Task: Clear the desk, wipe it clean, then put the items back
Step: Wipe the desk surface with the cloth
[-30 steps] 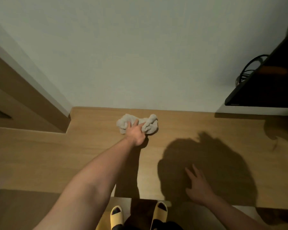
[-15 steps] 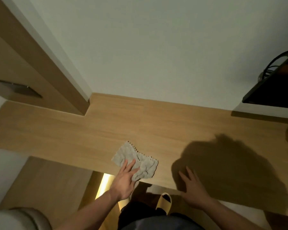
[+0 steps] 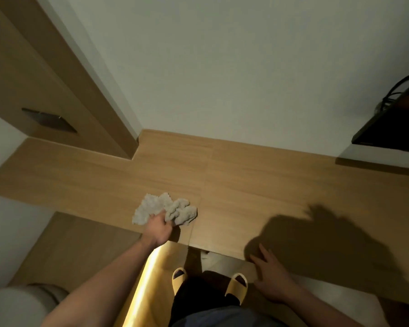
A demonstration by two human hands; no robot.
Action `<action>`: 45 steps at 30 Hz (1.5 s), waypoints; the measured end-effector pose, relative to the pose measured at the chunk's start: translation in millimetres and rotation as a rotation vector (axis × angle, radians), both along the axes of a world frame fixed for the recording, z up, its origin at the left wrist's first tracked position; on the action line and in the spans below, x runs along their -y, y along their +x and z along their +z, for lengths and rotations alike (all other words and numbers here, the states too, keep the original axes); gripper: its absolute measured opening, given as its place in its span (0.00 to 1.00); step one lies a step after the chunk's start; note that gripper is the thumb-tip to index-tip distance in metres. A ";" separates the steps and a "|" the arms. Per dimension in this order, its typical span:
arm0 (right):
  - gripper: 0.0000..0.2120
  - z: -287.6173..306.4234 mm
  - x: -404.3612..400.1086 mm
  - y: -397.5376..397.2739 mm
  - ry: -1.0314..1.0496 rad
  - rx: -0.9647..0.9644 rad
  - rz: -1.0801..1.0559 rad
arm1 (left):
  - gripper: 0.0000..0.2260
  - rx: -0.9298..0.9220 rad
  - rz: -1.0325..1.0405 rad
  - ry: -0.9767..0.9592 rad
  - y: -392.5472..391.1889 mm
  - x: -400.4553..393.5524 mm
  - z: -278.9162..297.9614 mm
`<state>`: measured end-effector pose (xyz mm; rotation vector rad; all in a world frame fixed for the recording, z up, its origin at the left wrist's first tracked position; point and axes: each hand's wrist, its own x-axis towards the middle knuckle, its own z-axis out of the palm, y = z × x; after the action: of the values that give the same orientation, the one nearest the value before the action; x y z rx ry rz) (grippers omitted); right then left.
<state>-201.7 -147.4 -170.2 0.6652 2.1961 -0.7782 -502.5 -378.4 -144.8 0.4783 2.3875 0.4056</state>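
Note:
A crumpled grey cloth (image 3: 168, 210) lies on the light wooden desk (image 3: 257, 185), near its front edge. My left hand (image 3: 158, 230) presses down on the cloth's near side, fingers curled into it. My right hand (image 3: 270, 277) rests flat on the desk's front edge at the lower right, fingers spread, holding nothing. The desk top around the cloth carries no other items.
A wooden cabinet panel (image 3: 45, 86) with a dark recessed handle stands at the left. A black monitor (image 3: 392, 128) with cables sits at the far right. Below the desk edge are my yellow slippers (image 3: 236, 287) and a lit strip of floor.
My left hand pulled the cloth from the back of the desk to the front edge, then pushed it a little back out. My right hand stayed on the front edge.

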 end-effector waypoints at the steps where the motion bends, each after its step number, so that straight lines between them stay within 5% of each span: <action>1: 0.37 -0.3 1.8 1.1 0.004 -0.016 -0.004 | 0.17 0.003 -0.028 -0.020 9.4 -3.5 -1.4; 6: 0.38 -2.1 5.2 13.0 -0.001 -0.052 -0.103 | 0.22 -0.109 -0.306 -0.040 94.3 -40.8 2.7; 12: 0.41 -1.3 11.6 29.2 0.077 -0.085 -0.218 | 0.23 -0.009 -0.652 0.034 148.8 -83.2 10.6; 18: 0.39 2.2 15.7 29.2 0.084 -0.074 -0.259 | 0.23 -0.193 -0.311 0.252 95.7 -49.3 3.2; 22: 0.41 -0.6 35.8 22.6 0.071 -0.076 -0.259 | 0.27 -0.239 -0.228 0.041 49.5 11.6 -25.0; 28: 0.38 -3.8 65.6 13.2 -0.012 -0.085 -0.353 | 0.29 -0.169 -0.388 -0.055 73.7 40.1 -48.7; 35: 0.38 6.0 88.0 35.6 -0.013 -0.105 -0.533 | 0.29 -0.107 -0.714 -0.037 123.7 -28.4 -27.0; 45: 0.41 -11.4 89.7 132.6 0.092 -0.032 -0.723 | 0.35 0.038 -0.888 -0.212 154.7 -96.4 -45.5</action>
<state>-69.1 -237.0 -181.6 1.5425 2.0183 -1.0389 -347.8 -282.0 -190.3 1.3136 1.9009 -0.2346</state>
